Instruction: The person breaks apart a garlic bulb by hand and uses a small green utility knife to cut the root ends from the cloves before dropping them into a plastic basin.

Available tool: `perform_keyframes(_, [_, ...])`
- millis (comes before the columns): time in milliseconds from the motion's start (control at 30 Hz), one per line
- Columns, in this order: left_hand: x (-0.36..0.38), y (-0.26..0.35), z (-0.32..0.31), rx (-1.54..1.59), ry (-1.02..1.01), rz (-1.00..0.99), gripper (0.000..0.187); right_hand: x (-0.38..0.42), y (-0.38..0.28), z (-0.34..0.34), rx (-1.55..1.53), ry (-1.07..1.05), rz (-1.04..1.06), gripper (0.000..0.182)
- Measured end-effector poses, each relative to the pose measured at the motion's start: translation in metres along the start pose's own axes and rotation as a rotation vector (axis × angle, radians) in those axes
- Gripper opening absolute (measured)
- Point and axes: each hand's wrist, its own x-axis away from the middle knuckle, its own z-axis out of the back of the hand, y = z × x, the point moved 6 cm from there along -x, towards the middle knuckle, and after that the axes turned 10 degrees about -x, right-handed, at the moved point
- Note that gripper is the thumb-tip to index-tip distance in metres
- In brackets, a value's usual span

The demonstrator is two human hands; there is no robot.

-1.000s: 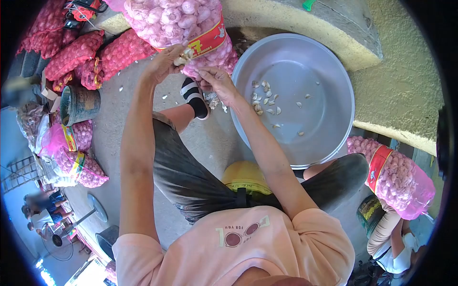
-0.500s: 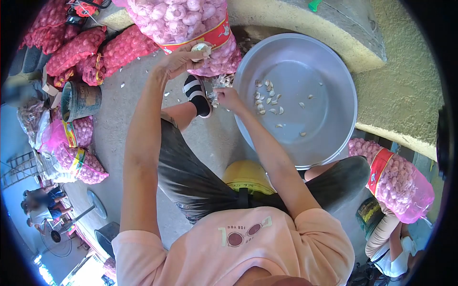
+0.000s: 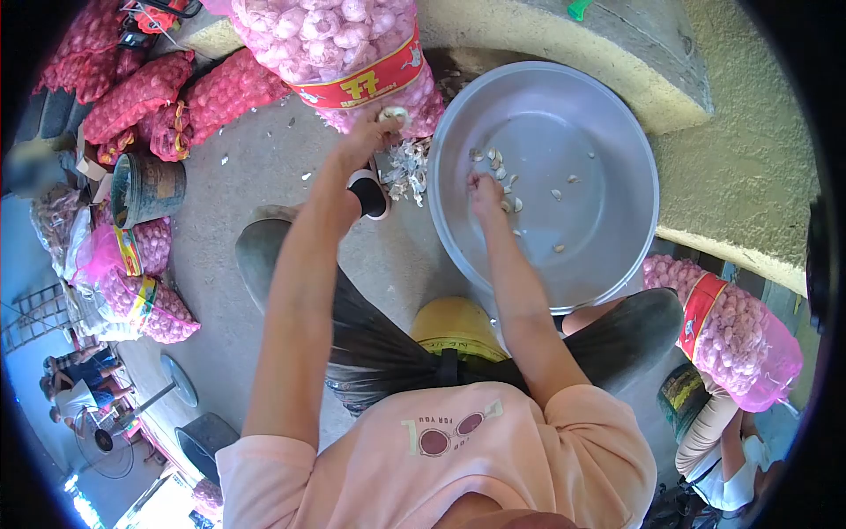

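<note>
A whitish, partly peeled garlic bulb (image 3: 394,115) is held in the curled fingers of my left hand (image 3: 370,137), in front of a large mesh sack of garlic (image 3: 326,40). My right hand (image 3: 484,192) is over the left part of a wide grey basin (image 3: 608,212), its fingers closed. Whatever they may hold is hidden. Loose garlic cloves (image 3: 496,160) lie scattered on the basin floor, several close to the right hand. Papery garlic skins (image 3: 407,169) are heaped on the ground between the sack and the basin.
Red mesh sacks (image 3: 141,93) and a dark bucket (image 3: 148,189) stand at the left. A yellow container (image 3: 454,326) sits between my legs. Another garlic sack (image 3: 727,331) is at the right, near a seated person (image 3: 731,458). A low concrete ledge (image 3: 582,53) borders the basin.
My right hand has moved from above the skins into the basin. My left hand has shifted right and slightly down with the garlic bulb. My left knee has swung outward to the left.
</note>
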Motion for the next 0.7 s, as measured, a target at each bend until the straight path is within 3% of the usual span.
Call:
perform_keyframes(67, [-0.005, -0.032, -0.011, 0.136, 0.103, 0.026, 0.036, 0.012, -0.005, 0.015, -0.374, 0.364, -0.231, 0.02])
perform_keyframes(100, [-0.007, -0.049, -0.013, 0.215, 0.16, 0.004, 0.038, 0.015, -0.009, 0.017, -0.37, 0.369, -0.23, 0.02])
perform_keyframes(200, [0.001, -0.079, -0.021, 0.297, 0.309, -0.016, 0.041, 0.023, -0.018, 0.013, -0.158, 0.342, -0.261, 0.02])
perform_keyframes(267, [0.002, -0.09, -0.02, 0.257, 0.434, -0.057, 0.043, 0.035, -0.026, -0.029, 0.06, 0.011, -0.223, 0.02])
perform_keyframes(333, [-0.003, -0.093, -0.015, 0.237, 0.395, -0.079, 0.041, 0.045, -0.032, -0.069, 0.535, -0.169, 0.039, 0.024])
perform_keyframes(400, [-0.001, -0.088, -0.017, 0.203, 0.314, -0.093, 0.039, 0.076, -0.049, -0.114, 0.665, -0.254, 0.492, 0.031])
perform_keyframes(433, [-0.001, -0.086, -0.017, 0.205, 0.313, -0.094, 0.039, 0.085, -0.055, -0.132, 0.667, -0.254, 0.493, 0.031])
perform_keyframes(500, [0.001, -0.077, -0.023, 0.106, 0.145, -0.182, 0.04, 0.109, -0.071, -0.168, 0.714, -0.411, 0.801, 0.038])
perform_keyframes(633, [0.005, -0.062, -0.02, 0.088, 0.138, -0.228, 0.035, 0.082, -0.06, -0.18, 0.847, -0.429, 0.688, 0.04])
perform_keyframes(700, [0.009, -0.055, -0.023, 0.062, 0.176, -0.255, 0.032, 0.06, -0.038, -0.177, 0.434, -0.419, 0.389, 0.036])
